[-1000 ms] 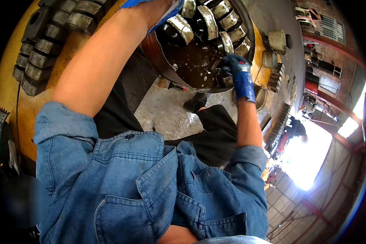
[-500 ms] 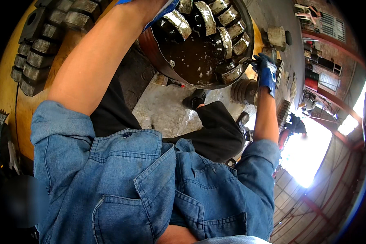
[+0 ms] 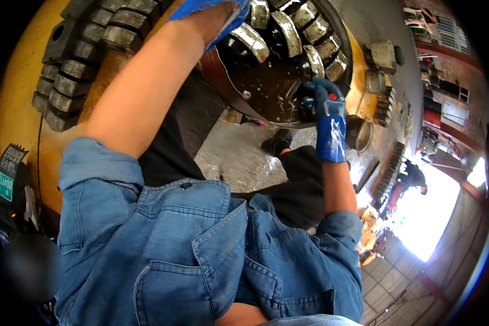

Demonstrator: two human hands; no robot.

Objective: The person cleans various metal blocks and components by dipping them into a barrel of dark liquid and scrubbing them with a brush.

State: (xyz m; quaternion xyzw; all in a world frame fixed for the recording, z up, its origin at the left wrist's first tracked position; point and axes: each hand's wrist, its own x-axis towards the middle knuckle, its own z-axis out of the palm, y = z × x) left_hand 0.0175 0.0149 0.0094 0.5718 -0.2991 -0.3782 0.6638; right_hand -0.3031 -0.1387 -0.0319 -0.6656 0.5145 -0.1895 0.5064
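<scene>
A round dark basin (image 3: 218,76) of murky brown liquid stands at the top of the head view, in front of me. Thick, curved metal pieces (image 3: 288,33), wet and shiny, line its far and right sides. Over its near right part, my right hand (image 3: 325,96) in a blue glove is closed around something with a small red end; the rest of that item is hidden by the fingers. My left hand (image 3: 228,22), also blue-gloved, reaches to the basin's far left. Its fingers are cut off by the upper edge of the picture.
Blocky dark metal parts (image 3: 73,70) stand in rows on a yellow surface (image 3: 16,103) at left. Right of the basin are round metal parts (image 3: 359,133) and another cylindrical piece (image 3: 383,56). A person (image 3: 413,176) is farther off at right.
My right hand has moved left from outside the basin's right rim to over its near right part, and the red end now shows in it. The whole view has shifted slightly.
</scene>
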